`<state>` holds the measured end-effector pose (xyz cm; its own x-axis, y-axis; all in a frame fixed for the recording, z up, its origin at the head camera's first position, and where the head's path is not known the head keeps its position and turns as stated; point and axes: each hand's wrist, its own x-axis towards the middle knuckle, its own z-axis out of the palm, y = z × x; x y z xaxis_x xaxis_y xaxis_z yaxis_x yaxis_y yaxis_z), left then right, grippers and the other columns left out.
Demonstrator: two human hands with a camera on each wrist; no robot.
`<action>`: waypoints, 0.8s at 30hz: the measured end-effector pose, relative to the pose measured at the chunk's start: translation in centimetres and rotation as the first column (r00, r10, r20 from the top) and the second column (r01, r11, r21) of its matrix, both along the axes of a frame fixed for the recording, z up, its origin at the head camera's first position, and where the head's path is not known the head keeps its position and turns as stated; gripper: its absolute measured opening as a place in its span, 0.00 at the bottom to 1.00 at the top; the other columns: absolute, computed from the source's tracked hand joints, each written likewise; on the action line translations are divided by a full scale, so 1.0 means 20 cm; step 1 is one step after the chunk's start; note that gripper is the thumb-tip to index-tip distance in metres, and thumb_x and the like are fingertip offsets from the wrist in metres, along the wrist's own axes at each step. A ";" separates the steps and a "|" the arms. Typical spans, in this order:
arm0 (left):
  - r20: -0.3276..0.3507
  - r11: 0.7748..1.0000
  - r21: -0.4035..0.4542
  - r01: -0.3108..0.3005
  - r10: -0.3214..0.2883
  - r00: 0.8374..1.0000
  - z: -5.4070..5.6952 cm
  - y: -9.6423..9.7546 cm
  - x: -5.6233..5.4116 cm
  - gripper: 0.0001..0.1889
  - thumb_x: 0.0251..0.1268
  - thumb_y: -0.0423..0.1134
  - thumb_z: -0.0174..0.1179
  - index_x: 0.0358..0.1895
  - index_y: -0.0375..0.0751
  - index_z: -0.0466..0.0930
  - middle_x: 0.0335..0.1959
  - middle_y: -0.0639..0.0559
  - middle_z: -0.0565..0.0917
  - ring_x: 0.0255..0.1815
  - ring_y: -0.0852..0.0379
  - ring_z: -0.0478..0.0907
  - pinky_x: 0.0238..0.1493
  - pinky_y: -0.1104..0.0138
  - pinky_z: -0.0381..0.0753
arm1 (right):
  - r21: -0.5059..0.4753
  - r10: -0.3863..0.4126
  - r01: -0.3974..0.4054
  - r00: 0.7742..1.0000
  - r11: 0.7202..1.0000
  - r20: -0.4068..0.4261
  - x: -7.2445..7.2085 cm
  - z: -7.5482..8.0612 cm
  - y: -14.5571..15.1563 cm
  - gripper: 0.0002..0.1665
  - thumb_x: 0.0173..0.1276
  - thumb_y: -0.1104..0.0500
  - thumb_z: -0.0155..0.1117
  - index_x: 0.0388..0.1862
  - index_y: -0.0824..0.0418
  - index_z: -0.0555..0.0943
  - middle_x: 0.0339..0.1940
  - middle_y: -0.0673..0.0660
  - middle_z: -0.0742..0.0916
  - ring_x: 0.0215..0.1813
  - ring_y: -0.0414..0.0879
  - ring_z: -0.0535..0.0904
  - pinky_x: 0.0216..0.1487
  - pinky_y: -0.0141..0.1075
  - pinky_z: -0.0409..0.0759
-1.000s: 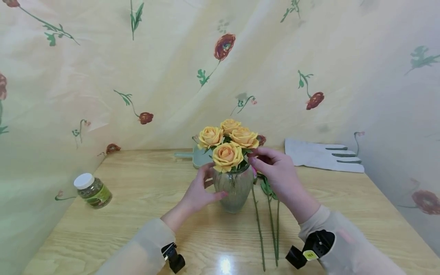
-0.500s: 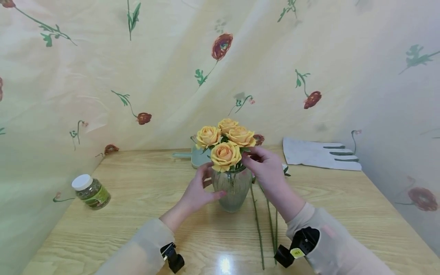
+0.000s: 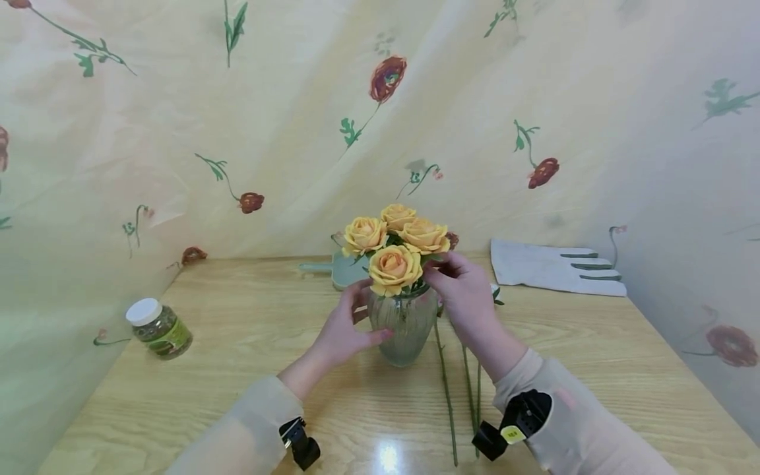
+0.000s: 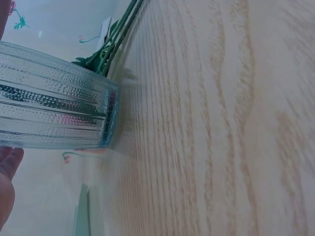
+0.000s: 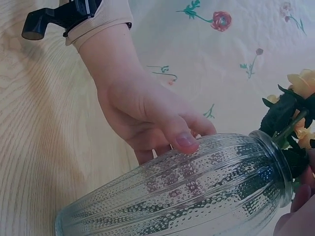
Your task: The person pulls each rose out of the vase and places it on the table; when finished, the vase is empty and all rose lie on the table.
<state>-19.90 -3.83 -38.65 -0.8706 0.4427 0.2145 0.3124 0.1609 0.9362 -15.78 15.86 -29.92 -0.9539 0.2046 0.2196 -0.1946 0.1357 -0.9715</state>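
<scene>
A clear ribbed glass vase (image 3: 404, 333) stands upright on the wooden table, holding several yellow roses (image 3: 394, 269). My left hand (image 3: 344, 333) grips the vase from the left, thumb on the near side and fingers behind; the right wrist view shows that thumb (image 5: 184, 140) against the glass. At the right of the vase's mouth, my right hand (image 3: 469, 300) pinches a rose among the leaves just under the blooms. Its fingertips are partly hidden by leaves there. In the left wrist view the vase's base (image 4: 110, 115) rests on the table.
Several long green flower stems (image 3: 446, 396) lie right of the vase, their heads partly behind my right hand. A pale work glove (image 3: 534, 267) lies at the back right. Behind the vase is a light green flat thing with a handle (image 3: 316, 267). A white-lidded jar (image 3: 169, 338) stands left.
My right hand has shifted left and in closer to the vase's mouth, uncovering a white bloom behind it. The left hand keeps its grip and the vase stays in place.
</scene>
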 end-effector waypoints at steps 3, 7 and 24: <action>-0.006 1.000 0.004 0.008 -0.008 1.000 0.00 0.00 0.00 0.46 0.47 0.40 0.73 0.69 0.45 0.53 0.57 0.46 0.69 0.60 0.51 0.67 0.62 0.56 0.69 | -0.043 -0.002 0.001 0.999 0.999 -0.034 0.01 0.00 0.01 0.06 0.64 0.67 0.58 0.39 0.64 0.80 0.28 0.50 0.80 0.24 0.41 0.70 0.24 0.31 0.71; -0.007 1.000 0.010 0.016 -0.016 1.000 0.00 0.00 0.00 0.46 0.47 0.40 0.72 0.69 0.44 0.53 0.58 0.44 0.69 0.61 0.50 0.67 0.62 0.56 0.69 | -0.113 -0.018 0.010 0.997 0.993 -0.071 0.01 0.00 0.02 0.07 0.64 0.69 0.58 0.32 0.58 0.80 0.30 0.47 0.82 0.34 0.40 0.75 0.34 0.30 0.76; -0.001 1.000 0.010 0.018 -0.018 1.000 0.01 -0.01 0.00 0.45 0.48 0.41 0.72 0.69 0.46 0.54 0.58 0.48 0.69 0.61 0.52 0.67 0.62 0.56 0.68 | -0.325 -0.107 0.039 0.975 0.945 -0.196 0.03 0.04 0.03 0.12 0.64 0.71 0.59 0.26 0.56 0.79 0.25 0.51 0.78 0.23 0.41 0.64 0.24 0.30 0.65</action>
<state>-19.88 -3.93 -38.47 -0.8622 0.4563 0.2199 0.3163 0.1460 0.9374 -15.18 16.45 -29.20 -0.8737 0.3635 0.3234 -0.3980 -0.1516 -0.9048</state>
